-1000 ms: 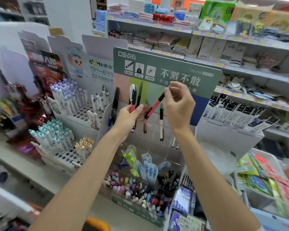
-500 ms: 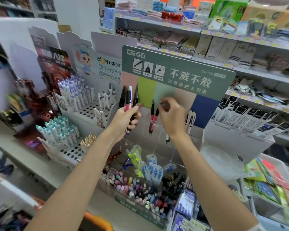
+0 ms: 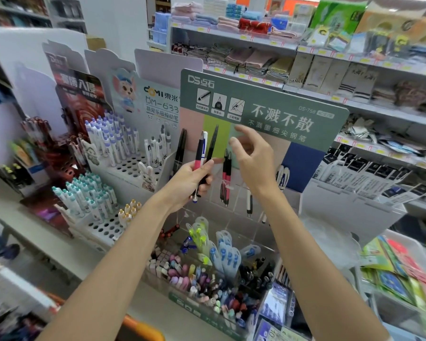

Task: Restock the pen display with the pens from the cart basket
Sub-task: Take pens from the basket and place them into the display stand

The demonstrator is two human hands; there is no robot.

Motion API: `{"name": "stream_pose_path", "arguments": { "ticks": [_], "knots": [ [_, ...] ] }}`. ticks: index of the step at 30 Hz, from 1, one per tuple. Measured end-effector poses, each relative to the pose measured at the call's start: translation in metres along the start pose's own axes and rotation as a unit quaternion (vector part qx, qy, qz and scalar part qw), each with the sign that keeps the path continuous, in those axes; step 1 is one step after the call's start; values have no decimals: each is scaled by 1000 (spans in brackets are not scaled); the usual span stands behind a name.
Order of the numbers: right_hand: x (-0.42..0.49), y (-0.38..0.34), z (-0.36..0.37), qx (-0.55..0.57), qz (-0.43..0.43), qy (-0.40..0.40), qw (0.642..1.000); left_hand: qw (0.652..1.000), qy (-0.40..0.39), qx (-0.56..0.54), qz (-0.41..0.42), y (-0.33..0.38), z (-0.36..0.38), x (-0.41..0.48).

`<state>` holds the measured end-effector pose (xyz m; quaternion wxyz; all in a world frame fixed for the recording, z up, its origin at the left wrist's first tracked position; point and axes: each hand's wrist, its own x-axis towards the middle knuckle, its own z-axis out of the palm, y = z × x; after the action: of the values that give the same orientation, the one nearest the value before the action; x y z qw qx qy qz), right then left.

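"Several pens (image 3: 203, 148) gripped upright in left hand (image 3: 187, 180); right hand (image 3: 253, 163) open, empty, beside the pen display (image 3: 268, 104)," the inspector notes.

"Recommended handling?"

"Pinch one pen near its top and lower it tip-down beside the two red pens (image 3: 226, 175) already slotted. Surface: clear plastic compartments, likely slippery. Crowded store shelves (image 3: 354, 70) behind."
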<state>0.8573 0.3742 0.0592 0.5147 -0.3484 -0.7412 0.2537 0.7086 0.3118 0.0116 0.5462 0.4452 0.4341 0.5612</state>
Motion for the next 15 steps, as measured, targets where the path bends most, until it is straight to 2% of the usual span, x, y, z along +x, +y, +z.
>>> {"name": "stream_pose_path", "arguments": {
  "ticks": [3, 10, 12, 15],
  "knots": [
    [5, -11, 9, 64, 14, -53, 996, 1000, -16, -5, 3, 1, 3, 1],
    [15, -14, 38, 109, 35, -72, 991, 998, 15, 53, 16, 10, -17, -4],
    [22, -12, 46, 85, 7, -16, 996, 995, 62, 74, 4, 12, -24, -7],
    [35, -13, 46, 101, -16, 110, 989, 986, 152, 69, -3, 11, -39, -10]
  ]
}}
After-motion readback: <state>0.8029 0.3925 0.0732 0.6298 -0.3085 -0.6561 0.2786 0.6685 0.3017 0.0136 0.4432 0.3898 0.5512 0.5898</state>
